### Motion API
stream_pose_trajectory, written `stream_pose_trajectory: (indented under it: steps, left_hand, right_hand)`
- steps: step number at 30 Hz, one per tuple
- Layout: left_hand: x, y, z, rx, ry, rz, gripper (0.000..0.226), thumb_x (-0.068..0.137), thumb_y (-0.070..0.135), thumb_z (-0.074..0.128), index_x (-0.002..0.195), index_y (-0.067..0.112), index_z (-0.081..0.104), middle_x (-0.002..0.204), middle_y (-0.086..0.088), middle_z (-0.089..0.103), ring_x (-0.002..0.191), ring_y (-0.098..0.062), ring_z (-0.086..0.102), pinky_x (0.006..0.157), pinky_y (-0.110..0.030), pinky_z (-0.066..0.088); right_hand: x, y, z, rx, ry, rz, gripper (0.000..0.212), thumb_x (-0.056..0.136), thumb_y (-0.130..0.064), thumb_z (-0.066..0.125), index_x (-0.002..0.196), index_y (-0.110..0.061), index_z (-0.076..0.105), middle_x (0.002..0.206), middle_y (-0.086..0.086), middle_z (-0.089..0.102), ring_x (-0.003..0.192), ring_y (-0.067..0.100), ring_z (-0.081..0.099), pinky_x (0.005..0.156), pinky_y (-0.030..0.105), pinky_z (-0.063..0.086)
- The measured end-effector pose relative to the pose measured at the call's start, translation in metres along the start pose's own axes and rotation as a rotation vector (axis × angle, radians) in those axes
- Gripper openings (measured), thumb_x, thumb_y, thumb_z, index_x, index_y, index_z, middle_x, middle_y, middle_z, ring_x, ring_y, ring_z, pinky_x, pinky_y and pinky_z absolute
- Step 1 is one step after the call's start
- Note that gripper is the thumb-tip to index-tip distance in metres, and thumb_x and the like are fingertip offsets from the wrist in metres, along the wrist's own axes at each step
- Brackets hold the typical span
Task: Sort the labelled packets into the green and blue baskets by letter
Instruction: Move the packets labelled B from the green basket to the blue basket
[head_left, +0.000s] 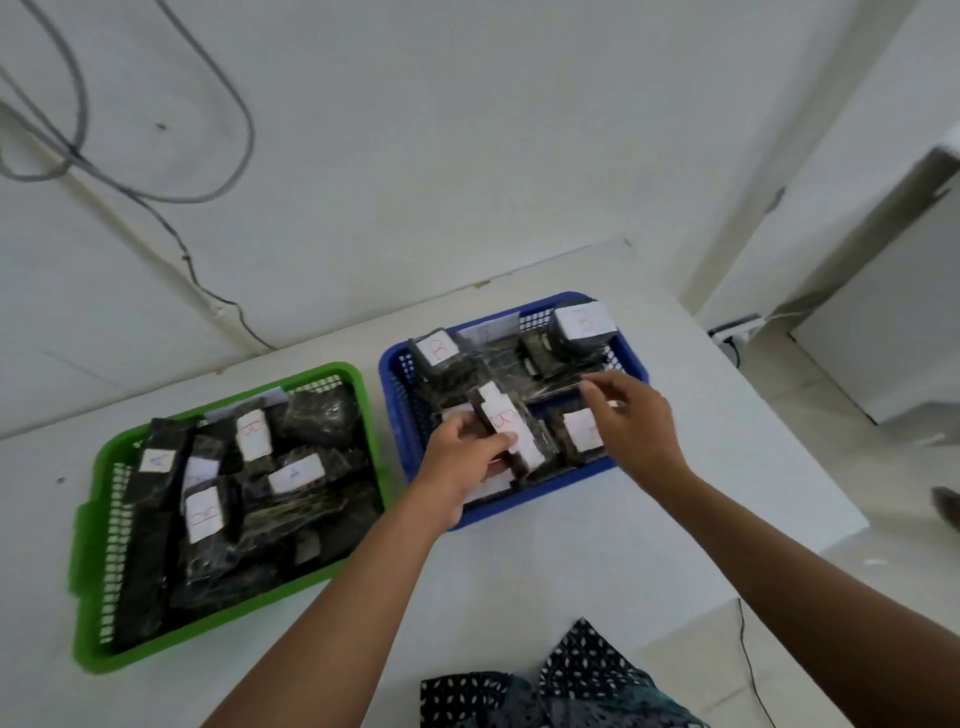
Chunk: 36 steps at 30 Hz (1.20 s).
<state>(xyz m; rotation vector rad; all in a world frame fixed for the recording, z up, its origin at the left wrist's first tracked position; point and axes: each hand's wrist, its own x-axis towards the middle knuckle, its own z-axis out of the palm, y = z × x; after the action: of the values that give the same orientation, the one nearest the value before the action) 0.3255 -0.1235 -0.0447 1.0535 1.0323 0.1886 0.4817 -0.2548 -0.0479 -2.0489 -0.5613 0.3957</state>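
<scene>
A white tabletop carries two slotted plastic baskets side by side, near each other but apart. The green basket on the left is crowded with dark packets in clear wrap, their white labels facing up: an A label at the far left, a B label further back, another A label in the middle and a larger B label nearer the front. The blue basket on the right holds more dark packets, with a B label at its back left and a rounder B-labelled packet in the back right corner.

Both hands reach over the blue basket. The left hand has its grip closed on a B-labelled packet, thumb across the lower end; the packet's long axis runs from near right to far left, label up. The right hand hovers just right of it, its grip loose with fingers spread and pinching nothing I can make out, partly hiding a labelled packet beneath. Grey cables loop on the wall behind.
</scene>
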Motion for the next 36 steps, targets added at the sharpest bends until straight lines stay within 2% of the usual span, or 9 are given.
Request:
stream_pose_trajectory:
  steps: [5,8,14,17,19,22,29,33,36]
  left_hand:
    - [0.008,-0.003,0.059,-0.068,0.045,0.046,0.089,0.083,-0.006,0.073,0.146,0.043,0.035,0.114,-0.003,0.069,0.099,-0.018,0.070,0.073,-0.033,0.063]
    - [0.014,-0.007,0.083,-0.095,0.121,0.063,0.064,0.086,0.000,0.073,0.133,0.036,0.050,0.112,-0.005,0.067,0.098,-0.017,0.070,0.072,-0.030,0.062]
    - [0.034,-0.023,0.110,0.037,0.368,0.059,0.023,0.089,0.012,0.071,0.104,0.021,0.056,0.103,-0.005,0.066,0.083,-0.013,0.067,0.073,-0.031,0.061]
    - [0.034,-0.025,0.109,0.250,0.356,0.100,0.025,0.089,0.020,0.071,0.108,0.027,0.056,0.095,0.002,0.067,0.085,-0.015,0.068,0.082,-0.040,0.061]
    - [0.031,-0.023,0.105,0.450,0.300,0.147,0.025,0.090,0.026,0.069,0.112,0.030,0.058,0.090,0.009,0.065,0.087,-0.014,0.067,0.081,-0.034,0.059]
    - [0.031,-0.023,0.100,0.681,0.272,0.202,0.015,0.086,0.033,0.074,0.091,0.019,0.071,0.078,0.015,0.066,0.079,-0.006,0.065,0.071,-0.022,0.052]
    - [0.034,-0.025,0.101,0.802,0.228,0.320,0.014,0.087,0.029,0.074,0.091,0.016,0.078,0.071,0.017,0.065,0.066,0.005,0.061,0.055,-0.006,0.040]
    - [0.035,-0.025,0.094,0.851,0.224,0.355,0.025,0.087,0.039,0.073,0.105,0.021,0.074,0.086,0.013,0.068,0.076,0.001,0.063,0.064,-0.014,0.050]
    - [0.034,-0.021,0.078,1.022,0.259,0.502,0.039,0.090,0.044,0.066,0.123,0.023,0.068,0.114,0.008,0.067,0.103,-0.009,0.061,0.079,-0.024,0.052]
  right_hand:
    - [0.022,0.055,-0.045,-0.232,0.043,0.142,0.043,0.101,-0.037,0.054,0.141,-0.020,0.052,0.142,0.001,0.054,0.130,0.019,0.050,0.099,0.032,0.046]
    - [0.035,0.074,-0.046,-0.151,-0.053,0.267,0.049,0.104,-0.044,0.045,0.145,-0.018,0.049,0.143,0.004,0.056,0.132,0.024,0.050,0.102,0.032,0.039]
    - [0.047,0.084,-0.025,0.083,-0.071,0.328,0.037,0.106,-0.038,0.036,0.100,-0.016,0.066,0.096,0.003,0.069,0.091,0.023,0.062,0.075,0.035,0.046]
    - [0.046,0.089,-0.021,0.147,-0.045,0.346,0.036,0.106,-0.036,0.036,0.098,-0.015,0.065,0.092,0.001,0.068,0.086,0.019,0.061,0.068,0.031,0.044]
    - [0.046,0.091,-0.021,0.179,-0.037,0.349,0.037,0.106,-0.037,0.037,0.097,-0.015,0.065,0.091,0.001,0.068,0.084,0.017,0.061,0.067,0.031,0.046]
    - [0.046,0.095,-0.020,0.227,-0.043,0.359,0.036,0.106,-0.039,0.038,0.100,-0.017,0.065,0.094,0.002,0.071,0.088,0.019,0.067,0.073,0.036,0.054]
    - [0.044,0.098,-0.017,0.214,-0.042,0.340,0.033,0.107,-0.041,0.037,0.104,-0.021,0.063,0.095,-0.001,0.072,0.090,0.019,0.069,0.074,0.041,0.060]
    - [0.044,0.096,-0.018,0.176,-0.039,0.319,0.034,0.106,-0.042,0.036,0.107,-0.020,0.063,0.096,-0.005,0.070,0.090,0.015,0.067,0.065,0.026,0.054]
    - [0.042,0.093,-0.022,0.095,-0.036,0.272,0.036,0.106,-0.044,0.036,0.121,-0.021,0.060,0.108,-0.003,0.069,0.096,0.014,0.065,0.069,0.025,0.053]
